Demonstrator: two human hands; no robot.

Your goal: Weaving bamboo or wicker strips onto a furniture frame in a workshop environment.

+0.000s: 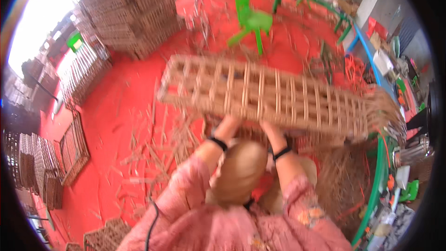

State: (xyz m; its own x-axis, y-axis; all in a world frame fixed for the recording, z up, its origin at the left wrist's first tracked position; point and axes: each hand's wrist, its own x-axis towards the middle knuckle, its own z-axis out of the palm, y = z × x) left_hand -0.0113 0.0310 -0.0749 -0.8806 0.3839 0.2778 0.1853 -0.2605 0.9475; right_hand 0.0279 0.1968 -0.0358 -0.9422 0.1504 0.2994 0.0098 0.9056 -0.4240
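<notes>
A long, narrow openwork piece like a basket or rack, woven from brown cane (277,90), is lifted in front of me, tilted with its grid side toward me. My left hand (231,122) and my right hand (268,126) grip its near lower edge close together at the middle. The fingers of both are mostly hidden behind the weave. At the right end, loose cane strands (383,111) fan out over the table edge. Below my hands, part of another brown woven piece (309,142) shows above my knees.
Cane scraps (162,155) litter the red floor (111,125). Tall stacks of woven baskets (132,14) stand at the far left, with more woven pieces (74,151) lower down. A green chair (254,20) is beyond; green and blue tables (382,167) with clutter line the right.
</notes>
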